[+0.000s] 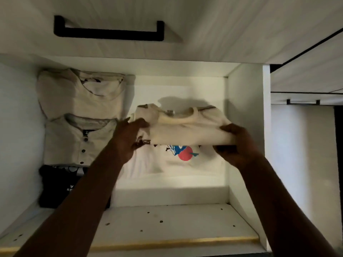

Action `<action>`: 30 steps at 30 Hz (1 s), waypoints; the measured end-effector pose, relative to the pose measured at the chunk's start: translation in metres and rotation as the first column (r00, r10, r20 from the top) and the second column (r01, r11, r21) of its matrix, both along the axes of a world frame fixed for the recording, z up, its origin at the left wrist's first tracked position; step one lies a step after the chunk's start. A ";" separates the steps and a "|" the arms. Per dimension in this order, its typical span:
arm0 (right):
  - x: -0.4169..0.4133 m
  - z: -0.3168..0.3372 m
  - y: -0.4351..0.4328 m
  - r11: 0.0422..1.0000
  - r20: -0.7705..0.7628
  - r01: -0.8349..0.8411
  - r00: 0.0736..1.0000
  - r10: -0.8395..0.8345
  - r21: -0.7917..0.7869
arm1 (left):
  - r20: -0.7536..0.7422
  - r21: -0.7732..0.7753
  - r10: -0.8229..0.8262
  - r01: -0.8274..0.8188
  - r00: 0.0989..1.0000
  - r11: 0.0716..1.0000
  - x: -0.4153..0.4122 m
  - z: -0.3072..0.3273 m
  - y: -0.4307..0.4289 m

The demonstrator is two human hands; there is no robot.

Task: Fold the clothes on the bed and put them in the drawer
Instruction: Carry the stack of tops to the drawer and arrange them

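Note:
A folded cream shirt (185,127) hangs just above the right half of the open white drawer (245,127). My left hand (128,136) grips its left end and my right hand (237,143) grips its right end, thumbs on top. Under it lies a folded white shirt with a red and blue print (185,160). On the drawer's left side lie a beige folded shirt (81,93) at the back, a grey buttoned shirt (78,140) in the middle and a black printed shirt (55,186) at the front.
A closed drawer front with a black handle (109,30) overhangs the open drawer from above. The drawer's front panel (167,223) runs across the bottom of the view. Another cabinet front with a small black handle (302,102) stands to the right.

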State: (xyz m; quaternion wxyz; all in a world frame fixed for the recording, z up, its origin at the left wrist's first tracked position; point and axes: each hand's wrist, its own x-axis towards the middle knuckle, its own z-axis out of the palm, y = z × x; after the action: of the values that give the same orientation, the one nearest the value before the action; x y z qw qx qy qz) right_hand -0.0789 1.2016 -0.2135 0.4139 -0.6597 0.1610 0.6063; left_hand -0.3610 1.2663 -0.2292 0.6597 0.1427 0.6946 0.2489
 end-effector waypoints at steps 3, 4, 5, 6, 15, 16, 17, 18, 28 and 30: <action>0.017 -0.006 0.034 0.999 0.087 -0.027 0.996 0.023 0.043 | 0.035 -0.005 -0.046 0.046 0.998 0.999 0.004 -0.015 0.045; 0.019 -0.009 0.045 0.998 0.123 -0.037 0.992 0.030 0.055 | 0.040 -0.001 -0.042 0.043 0.998 0.999 0.009 -0.023 0.057; 0.020 -0.014 0.055 0.996 0.149 -0.050 0.988 0.039 0.073 | 0.029 0.000 -0.052 0.052 0.998 0.999 0.017 -0.029 0.066; 0.020 -0.020 0.064 0.994 0.188 -0.068 0.981 0.052 0.082 | 0.027 0.000 -0.069 0.069 0.997 0.998 0.024 -0.041 0.076; -0.013 -0.090 0.029 0.904 0.741 -0.276 0.519 0.427 -0.328 | -0.683 0.030 -0.312 0.453 0.660 0.891 0.027 -0.083 0.042; -0.019 -0.086 0.014 0.855 0.736 -0.305 0.437 0.517 -0.419 | -0.753 0.004 -0.288 0.443 0.591 0.897 0.023 -0.080 0.028; -0.026 -0.087 0.000 0.812 0.715 -0.337 0.390 0.580 -0.476 | -0.792 -0.030 -0.284 0.429 0.541 0.903 0.015 -0.077 0.015; -0.032 -0.084 -0.015 0.786 0.690 -0.366 0.383 0.615 -0.498 | -0.799 -0.043 -0.288 0.428 0.528 0.903 0.009 -0.076 0.002; -0.033 -0.081 -0.106 0.781 0.723 -0.402 0.326 0.609 -0.477 | -0.628 -0.073 -0.388 0.446 0.674 0.892 -0.022 -0.082 -0.096; -0.036 -0.073 -0.114 0.736 0.702 -0.403 0.262 0.662 -0.544 | -0.611 -0.088 -0.391 0.432 0.689 0.898 -0.025 -0.082 -0.110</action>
State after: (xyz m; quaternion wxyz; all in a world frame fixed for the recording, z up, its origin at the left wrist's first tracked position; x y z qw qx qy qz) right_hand -0.1149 1.0881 -0.2866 0.1146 -0.9304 -0.2283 0.2631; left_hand -0.3855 1.1567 -0.3111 0.4313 0.3881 0.8125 0.0564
